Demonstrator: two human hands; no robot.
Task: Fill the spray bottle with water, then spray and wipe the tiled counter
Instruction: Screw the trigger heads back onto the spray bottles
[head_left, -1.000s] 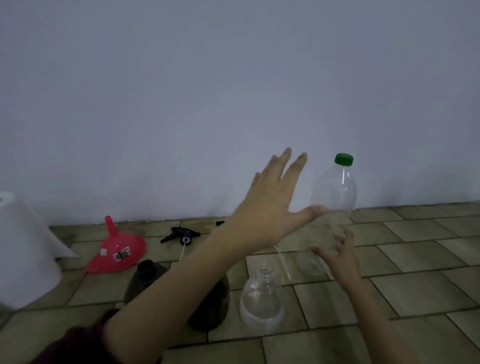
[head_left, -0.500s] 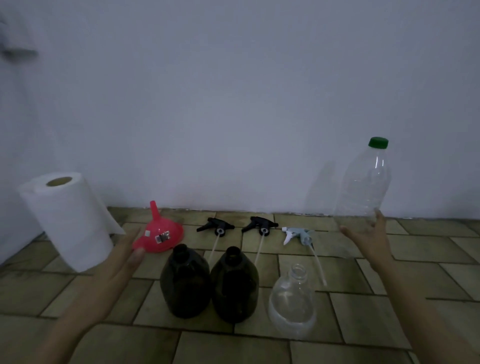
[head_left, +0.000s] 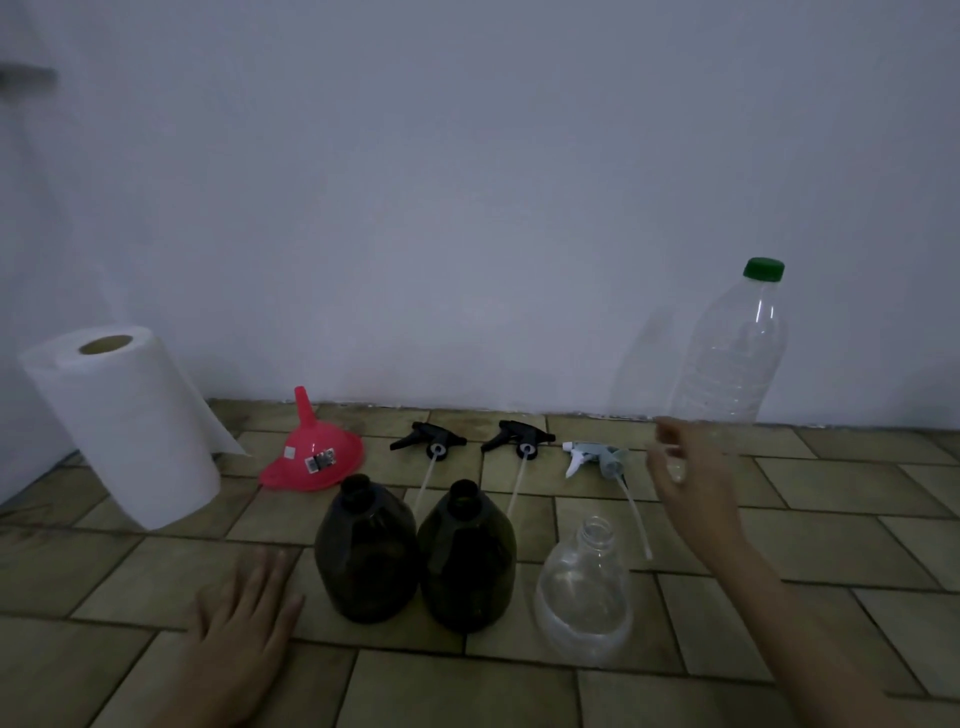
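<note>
glossy clear plastic bottle (head_left: 727, 358), matt tiled counter (head_left: 831, 519)

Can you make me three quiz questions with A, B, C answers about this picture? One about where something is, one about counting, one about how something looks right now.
1. Where is the funnel?
A. Between the paper roll and the spray heads
B. Inside the clear bottle
C. Under the left hand

2. How many spray heads lie on the counter?
A. One
B. Three
C. Five

3. How is the tall bottle with the green cap?
A. Lying down, cap off
B. Standing, cap on
C. Standing, cap off

Answers:
1. A, the funnel sits right of the roll and left of the first black head.
2. B, two black heads and one pale one lie in a row.
3. B, it stands upright by the wall, with the green cap on top.
</note>
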